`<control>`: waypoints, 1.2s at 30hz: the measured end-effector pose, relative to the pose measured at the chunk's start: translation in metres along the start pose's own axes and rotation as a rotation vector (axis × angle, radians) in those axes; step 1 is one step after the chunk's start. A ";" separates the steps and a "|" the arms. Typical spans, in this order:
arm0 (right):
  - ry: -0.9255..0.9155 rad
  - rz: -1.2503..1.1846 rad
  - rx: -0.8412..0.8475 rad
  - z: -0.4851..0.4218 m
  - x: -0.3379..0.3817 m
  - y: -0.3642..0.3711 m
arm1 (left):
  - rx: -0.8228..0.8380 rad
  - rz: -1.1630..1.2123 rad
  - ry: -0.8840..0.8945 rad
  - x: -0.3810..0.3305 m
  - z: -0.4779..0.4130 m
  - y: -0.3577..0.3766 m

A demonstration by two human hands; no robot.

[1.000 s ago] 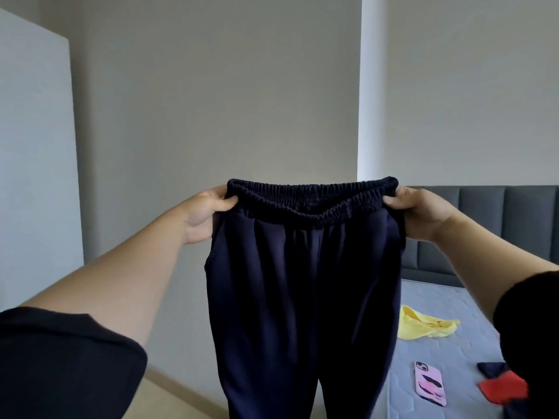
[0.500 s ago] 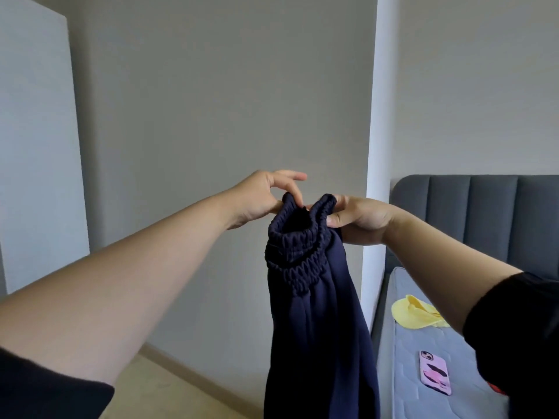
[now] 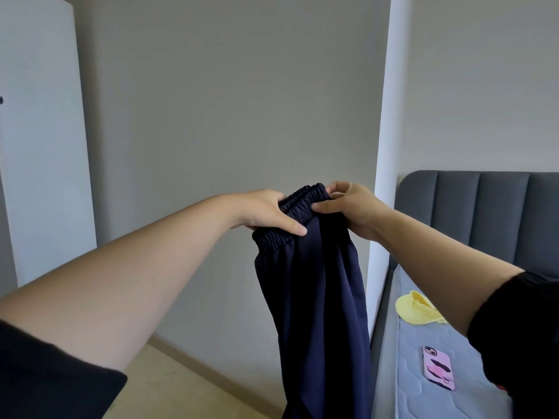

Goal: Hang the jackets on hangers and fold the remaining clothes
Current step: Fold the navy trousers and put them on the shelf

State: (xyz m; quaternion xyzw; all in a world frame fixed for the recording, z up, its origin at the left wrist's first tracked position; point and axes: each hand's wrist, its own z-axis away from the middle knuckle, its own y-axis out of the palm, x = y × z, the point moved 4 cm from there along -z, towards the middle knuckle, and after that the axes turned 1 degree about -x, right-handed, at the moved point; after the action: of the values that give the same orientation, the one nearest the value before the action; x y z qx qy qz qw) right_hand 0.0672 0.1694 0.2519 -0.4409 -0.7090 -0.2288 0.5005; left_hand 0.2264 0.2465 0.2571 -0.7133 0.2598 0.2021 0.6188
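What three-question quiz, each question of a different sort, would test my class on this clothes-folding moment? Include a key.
1. True or false: the navy trousers lie flat on the mattress.
2. Which part of the trousers do the left hand and the right hand hold? A) a leg hem B) the elastic waistband C) a pocket
3. Fill the gap: on the mattress, the yellow garment lies nearer the ___ than the pink phone does.
Key: 1 false, they hang in the air from both hands; 2 B; 3 headboard.
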 end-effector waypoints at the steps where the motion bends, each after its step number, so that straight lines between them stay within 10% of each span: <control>1: 0.001 -0.023 0.009 0.000 0.001 0.002 | 0.028 -0.004 -0.022 -0.001 -0.001 0.001; 7: 0.016 -0.138 -0.018 0.002 -0.008 -0.004 | 0.035 0.258 -0.079 -0.008 -0.006 0.002; 14: 0.361 -0.075 0.411 0.039 -0.105 -0.028 | -0.043 0.459 -0.127 -0.022 -0.015 0.001; 20: 0.290 -0.162 -0.390 0.032 -0.063 -0.065 | -0.202 0.606 0.024 -0.073 -0.034 0.026; 25: 0.087 0.313 -0.869 0.062 0.042 -0.145 | -0.287 0.844 0.191 -0.157 -0.044 0.050; 36: -0.275 0.950 -1.583 0.276 0.305 -0.305 | 0.202 1.235 0.573 -0.449 -0.004 0.138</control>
State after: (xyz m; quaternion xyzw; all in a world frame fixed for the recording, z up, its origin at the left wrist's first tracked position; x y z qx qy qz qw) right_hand -0.3672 0.3471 0.4565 -0.9207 -0.1451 -0.3623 0.0070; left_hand -0.2112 0.2829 0.4248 -0.3987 0.7897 0.2958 0.3604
